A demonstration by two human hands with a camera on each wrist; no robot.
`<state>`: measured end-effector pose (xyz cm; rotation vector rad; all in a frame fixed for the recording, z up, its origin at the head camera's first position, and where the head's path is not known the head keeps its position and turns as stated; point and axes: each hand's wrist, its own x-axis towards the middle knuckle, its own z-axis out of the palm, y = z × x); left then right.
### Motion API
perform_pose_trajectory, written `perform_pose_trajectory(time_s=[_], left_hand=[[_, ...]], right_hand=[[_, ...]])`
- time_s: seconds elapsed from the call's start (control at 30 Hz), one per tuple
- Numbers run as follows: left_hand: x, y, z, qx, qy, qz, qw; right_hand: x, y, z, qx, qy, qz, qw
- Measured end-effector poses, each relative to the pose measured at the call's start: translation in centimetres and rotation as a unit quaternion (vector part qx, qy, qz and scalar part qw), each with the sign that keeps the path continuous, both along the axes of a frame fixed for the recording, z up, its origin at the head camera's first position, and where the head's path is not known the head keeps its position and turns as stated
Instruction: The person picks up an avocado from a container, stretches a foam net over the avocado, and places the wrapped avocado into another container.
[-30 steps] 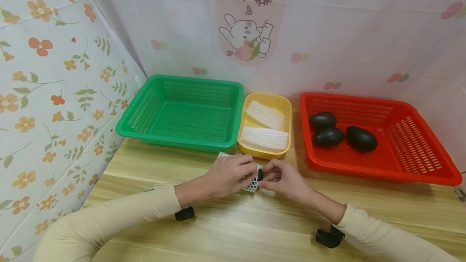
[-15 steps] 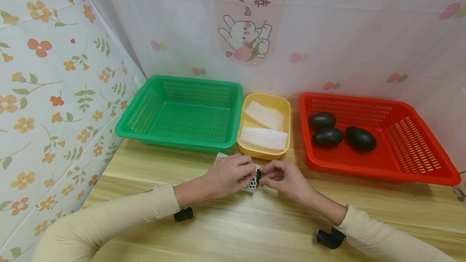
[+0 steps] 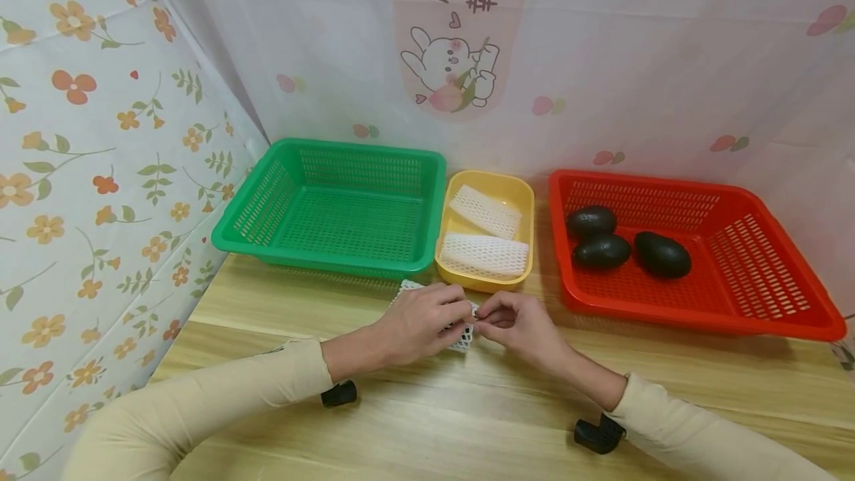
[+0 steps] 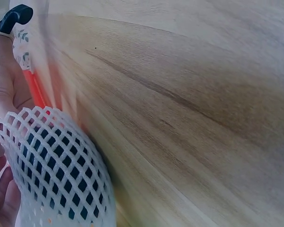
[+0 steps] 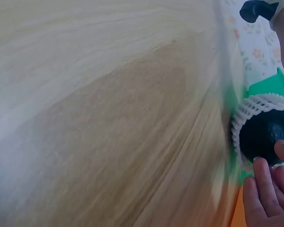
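A white foam net sleeve (image 3: 461, 340) lies across the near side of the table, partly covered by my left hand (image 3: 424, 324), which grips it. Inside it sits a dark avocado (image 5: 260, 135), whose end shows at the sleeve's mouth in the right wrist view. The left wrist view shows the mesh (image 4: 61, 165) stretched over the dark fruit. My right hand (image 3: 528, 329) is at that mouth, thumb and fingertips pinching the net's rim close to the avocado's end. Fingers partly hide the rim.
Behind the hands stands a yellow tray (image 3: 485, 284) with two foam net sleeves (image 3: 484, 254). A green basket (image 3: 354, 267) is at left. The red basket (image 3: 668, 310) at right holds three avocados (image 3: 661, 254). Floral cloth (image 3: 87, 191) borders the table (image 3: 427, 421).
My right fingers have shifted slightly left against the sleeve's mouth, and the avocado's dark end is less visible in the head view. My left hand keeps its hold, nearly still.
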<state>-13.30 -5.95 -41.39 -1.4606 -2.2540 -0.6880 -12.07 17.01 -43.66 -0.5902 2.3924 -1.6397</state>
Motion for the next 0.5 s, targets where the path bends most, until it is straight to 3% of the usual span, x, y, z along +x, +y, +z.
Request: perform_pose_trajectory(time_s=[0.5], left_hand=[[0.09, 0.10, -0.30, 0.012, -0.007, -0.009, 0.9999]], right_hand=[[-0.31, -0.76, -0.23, 0.030, 0.022, -0.016, 0.9992]])
